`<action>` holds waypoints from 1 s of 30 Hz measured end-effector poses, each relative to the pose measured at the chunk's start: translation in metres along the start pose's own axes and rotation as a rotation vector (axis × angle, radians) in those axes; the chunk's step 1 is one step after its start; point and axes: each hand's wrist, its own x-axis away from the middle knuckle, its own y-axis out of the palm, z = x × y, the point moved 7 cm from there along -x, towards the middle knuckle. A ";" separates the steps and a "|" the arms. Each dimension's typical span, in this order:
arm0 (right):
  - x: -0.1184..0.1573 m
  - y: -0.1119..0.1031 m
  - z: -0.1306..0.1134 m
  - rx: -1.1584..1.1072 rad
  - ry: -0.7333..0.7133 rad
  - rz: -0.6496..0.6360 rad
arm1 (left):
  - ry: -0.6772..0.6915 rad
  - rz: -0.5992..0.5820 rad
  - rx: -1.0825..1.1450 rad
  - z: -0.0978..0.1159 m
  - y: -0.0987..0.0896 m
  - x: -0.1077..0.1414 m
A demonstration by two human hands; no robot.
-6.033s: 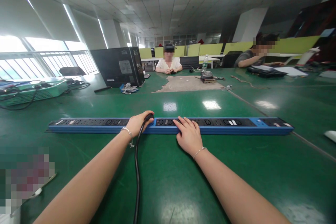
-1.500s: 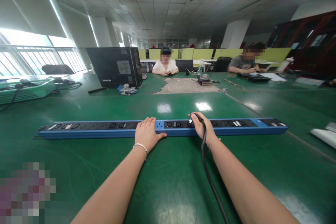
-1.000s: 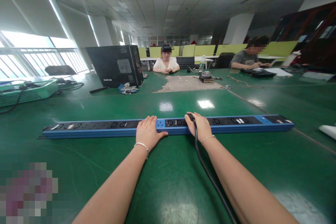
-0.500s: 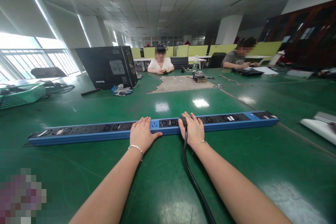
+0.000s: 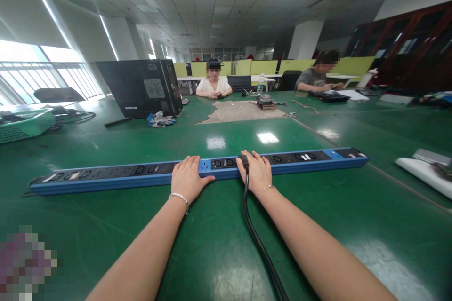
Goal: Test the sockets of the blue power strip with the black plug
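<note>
A long blue power strip [image 5: 134,181] with a black socket face lies across the green table in front of me. My left hand [image 5: 187,176] wraps over it just left of a blue socket, thumb along the near side. Farther right, my right hand [image 5: 257,171] rests over the strip, its thumb and forefinger around a black power plug [image 5: 244,160]. The plug sits at the socket face; how deep it goes in is hidden. From it a thick black cord [image 5: 252,230] runs down toward me between my forearms.
A black computer case [image 5: 141,87] stands at the back left, gloves [image 5: 160,120] beside it. A green basket [image 5: 28,124] is at far left. Brown cardboard [image 5: 233,112] lies mid-table. Two people [image 5: 213,84] sit across the table. A white object [image 5: 427,176] is at right.
The whole view has shifted slightly, so things appear a little farther left. Both hands keep their places on the power strip and plug.
</note>
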 end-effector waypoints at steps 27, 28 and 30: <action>-0.003 -0.012 -0.005 0.057 -0.048 0.107 | 0.086 -0.006 0.074 0.019 -0.006 0.001; -0.003 -0.012 -0.005 0.060 -0.049 0.107 | 0.091 -0.006 0.067 0.020 -0.006 0.002; -0.003 -0.012 -0.005 0.063 -0.051 0.106 | 0.100 -0.009 0.055 0.020 -0.007 0.002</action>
